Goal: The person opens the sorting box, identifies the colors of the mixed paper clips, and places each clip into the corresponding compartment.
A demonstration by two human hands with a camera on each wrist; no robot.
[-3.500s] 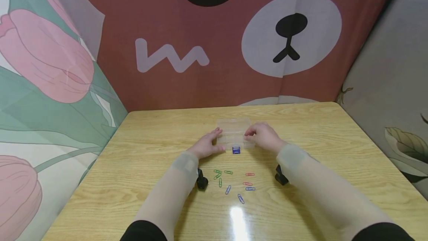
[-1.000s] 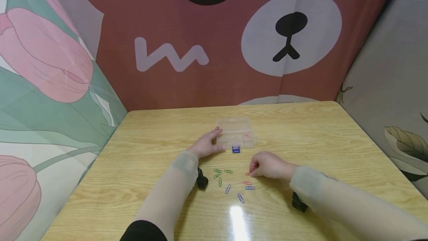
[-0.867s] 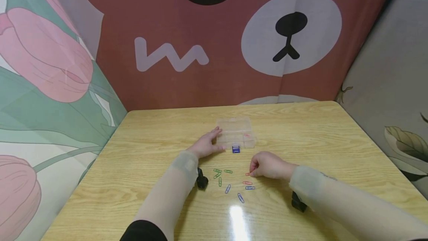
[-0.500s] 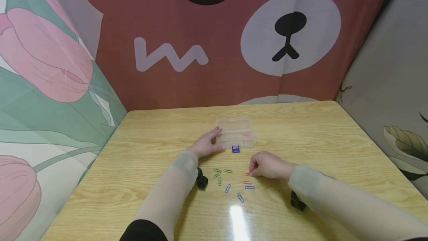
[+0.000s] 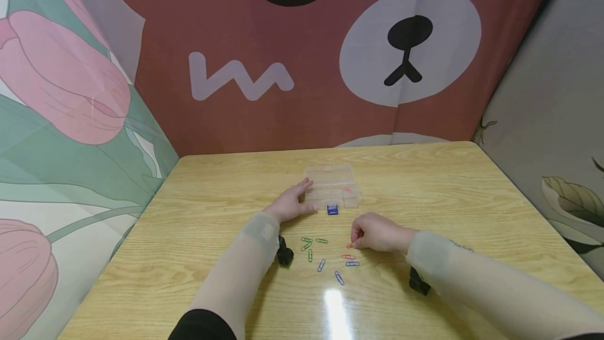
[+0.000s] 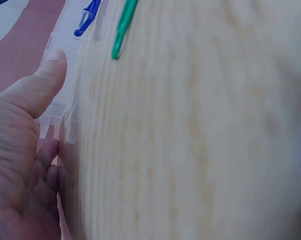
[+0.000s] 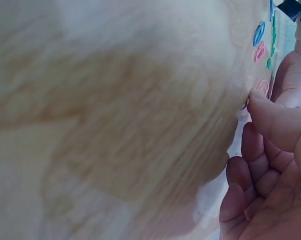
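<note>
Fingers of the right hand pinch 1 red clip at the table; left hand, thumb and fingers wide apart, touches the clear box.

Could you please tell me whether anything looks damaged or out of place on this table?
Nothing stands out: the clear box sits open, with green clips and blue clips lying loose nearby, none visibly bent.

Can read no words, labels, brands or numbers in any view; note pale zigzag on brown backdrop, letter-like but not surely a letter; cannot make out small dark marking on right forearm
</note>
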